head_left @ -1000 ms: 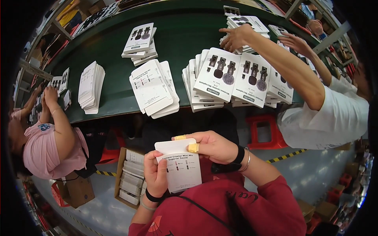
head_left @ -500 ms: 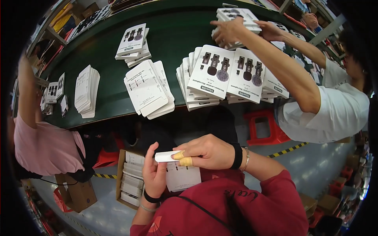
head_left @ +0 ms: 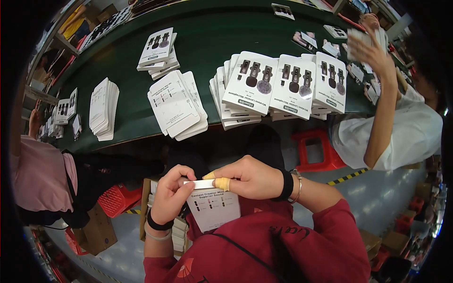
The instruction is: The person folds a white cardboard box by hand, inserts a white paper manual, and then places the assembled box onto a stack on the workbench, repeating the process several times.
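Observation:
A white printed cardboard box (head_left: 214, 214) stands upright against my lap, its printed face toward me and its narrow white end on top. At the left corner of that end, my left hand (head_left: 173, 193) pinches the box between thumb and bent fingers. From the other side, my right hand (head_left: 255, 177) grips the right corner, with yellow tape wrapped round two of its digits. My right fingers hide part of the top edge. Both wrists wear black bands.
On the green table (head_left: 203, 42) stand piles of microphone boxes (head_left: 252, 85) and flat white cartons (head_left: 172, 104). A brown carton of white pieces (head_left: 180, 236) sits beside my left arm. Co-workers sit on both sides; the right one's hand (head_left: 377, 54) is blurred. A red stool (head_left: 316, 151) stands right.
My left fingers have closed onto the box's corner, and more of its printed face shows. The right co-worker has carried a stack of boxes rightward. The left co-worker's raised arm has come down.

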A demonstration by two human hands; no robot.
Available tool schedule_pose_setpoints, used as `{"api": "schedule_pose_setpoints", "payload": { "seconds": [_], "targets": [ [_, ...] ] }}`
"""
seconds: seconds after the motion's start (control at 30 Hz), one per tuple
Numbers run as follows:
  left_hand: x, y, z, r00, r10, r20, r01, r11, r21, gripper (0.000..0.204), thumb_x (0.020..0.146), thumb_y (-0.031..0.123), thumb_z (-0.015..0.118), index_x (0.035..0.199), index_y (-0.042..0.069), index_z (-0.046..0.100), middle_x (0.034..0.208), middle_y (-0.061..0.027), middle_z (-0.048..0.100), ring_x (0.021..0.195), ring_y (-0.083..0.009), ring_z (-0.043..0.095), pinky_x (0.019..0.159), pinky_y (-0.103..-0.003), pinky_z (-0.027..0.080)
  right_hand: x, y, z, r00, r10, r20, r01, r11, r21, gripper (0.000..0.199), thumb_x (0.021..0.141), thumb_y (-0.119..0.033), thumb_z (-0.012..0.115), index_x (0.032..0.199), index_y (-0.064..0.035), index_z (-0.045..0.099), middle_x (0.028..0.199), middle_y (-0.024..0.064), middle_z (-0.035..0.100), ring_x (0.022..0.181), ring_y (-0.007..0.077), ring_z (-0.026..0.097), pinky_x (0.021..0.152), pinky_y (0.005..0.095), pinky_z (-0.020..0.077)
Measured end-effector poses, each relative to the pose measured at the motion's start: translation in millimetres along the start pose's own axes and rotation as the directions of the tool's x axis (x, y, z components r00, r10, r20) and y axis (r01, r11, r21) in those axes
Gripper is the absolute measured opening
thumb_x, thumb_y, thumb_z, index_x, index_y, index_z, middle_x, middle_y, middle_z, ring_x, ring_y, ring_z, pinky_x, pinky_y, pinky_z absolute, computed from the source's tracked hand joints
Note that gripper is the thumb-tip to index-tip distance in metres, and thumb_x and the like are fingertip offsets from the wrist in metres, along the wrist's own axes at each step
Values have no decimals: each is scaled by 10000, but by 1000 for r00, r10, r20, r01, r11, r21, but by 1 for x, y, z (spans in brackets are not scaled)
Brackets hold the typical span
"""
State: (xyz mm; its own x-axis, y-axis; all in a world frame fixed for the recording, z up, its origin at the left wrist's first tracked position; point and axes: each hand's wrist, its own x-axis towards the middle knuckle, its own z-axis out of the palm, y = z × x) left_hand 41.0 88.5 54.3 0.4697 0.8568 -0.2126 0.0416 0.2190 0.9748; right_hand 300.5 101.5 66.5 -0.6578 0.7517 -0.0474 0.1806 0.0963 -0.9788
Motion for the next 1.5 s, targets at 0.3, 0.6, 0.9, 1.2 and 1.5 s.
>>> {"api": "schedule_pose_setpoints", "payload": {
  "seconds": [0.3, 0.6, 0.9, 1.2, 1.5],
  "targets": [
    [-5, -33, 19, 925, 353, -140, -313, 918, 245, 74, 967, 31, 605, 956, 33, 532, 758, -49, 594, 671, -84, 536, 611, -219, 413, -4, 6, 0, 985, 175, -9, -168, 956, 241, 175, 977, -148, 651, 1080, -29, 725, 1028, 97, 749, 854, 132, 711, 755, 283, 548],
    [-8, -66, 37, 837, 449, -312, -426, 893, 143, 148, 983, 108, 642, 978, 16, 526, 791, -91, 628, 688, -139, 561, 626, -253, 444, -24, 26, 4, 999, 0, -52, 11, 978, 209, 149, 949, -111, 695, 1071, -29, 715, 1005, 74, 737, 820, 109, 691, 720, 239, 534],
    [-9, 54, -13, 993, -59, 98, -3, 845, 536, 290, 913, 73, 696, 1177, -38, 654, 869, -117, 686, 777, -201, 671, 715, -306, 525, -8, -4, -8, 993, -67, -93, 81, 985, 153, 214, 955, -100, 679, 1144, -4, 704, 988, 107, 740, 883, 159, 715, 790, 266, 548],
    [136, 116, -134, 537, 806, -250, -410, 508, 758, 284, 922, 96, 718, 1178, -26, 698, 1175, -156, 716, 1043, -178, 691, 898, -263, 526, -8, 20, -13, 1000, -4, 20, 1, 983, 182, 290, 979, -126, 624, 1249, -29, 665, 1007, 120, 738, 860, 179, 712, 776, 282, 552],
    [272, 40, -212, 572, 819, -44, -268, 237, 934, 320, 895, 183, 745, 1196, 76, 710, 1329, -173, 636, 1297, -336, 567, 1028, -356, 492, -5, 29, -12, 986, 84, 145, -95, 992, 78, 303, 989, -185, 603, 1239, -24, 663, 1006, 102, 741, 870, 204, 719, 799, 298, 553]
  ]
}}
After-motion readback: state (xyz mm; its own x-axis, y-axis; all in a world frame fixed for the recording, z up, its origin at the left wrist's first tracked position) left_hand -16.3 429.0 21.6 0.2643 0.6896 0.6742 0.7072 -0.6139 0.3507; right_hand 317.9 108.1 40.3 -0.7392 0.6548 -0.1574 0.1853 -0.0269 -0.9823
